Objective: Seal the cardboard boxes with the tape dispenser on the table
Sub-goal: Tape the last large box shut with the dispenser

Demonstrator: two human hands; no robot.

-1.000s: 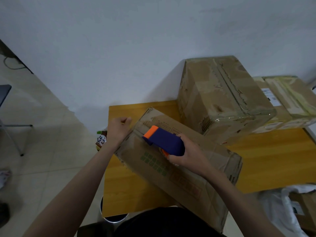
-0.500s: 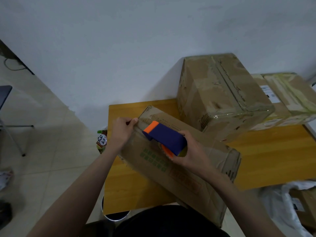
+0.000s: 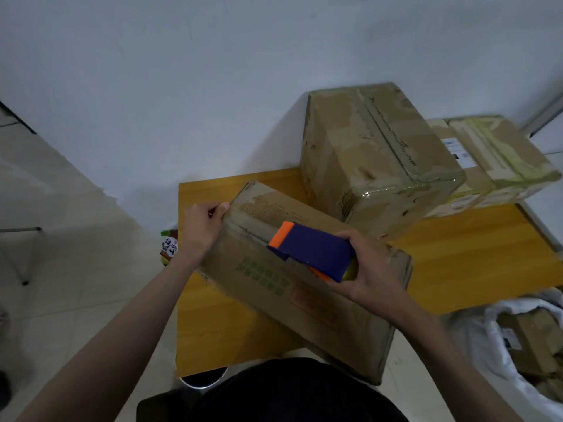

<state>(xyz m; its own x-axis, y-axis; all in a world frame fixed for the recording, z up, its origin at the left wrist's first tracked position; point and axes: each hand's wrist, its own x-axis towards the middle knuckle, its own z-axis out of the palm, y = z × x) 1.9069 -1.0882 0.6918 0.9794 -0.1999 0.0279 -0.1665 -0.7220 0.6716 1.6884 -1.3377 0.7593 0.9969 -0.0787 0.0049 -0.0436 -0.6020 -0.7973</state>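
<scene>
Currently, three cardboard boxes (image 3: 304,287) occupy the table (image 3: 475,254); right hand (image 3: 371,275) grips one tape dispenser (image 3: 313,251); left hand (image 3: 201,226) clasps the nearest box's end.

Nearest box (image 3: 304,300) sits angled on the table (image 3: 475,257), overhanging its front edge; tall box (image 3: 374,159) behind it, third box (image 3: 499,159) right of that.

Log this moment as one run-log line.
phase: taping | right hand: grips tape dispenser on near box | left hand: steadies far corner | tall box: behind, untouched
</scene>
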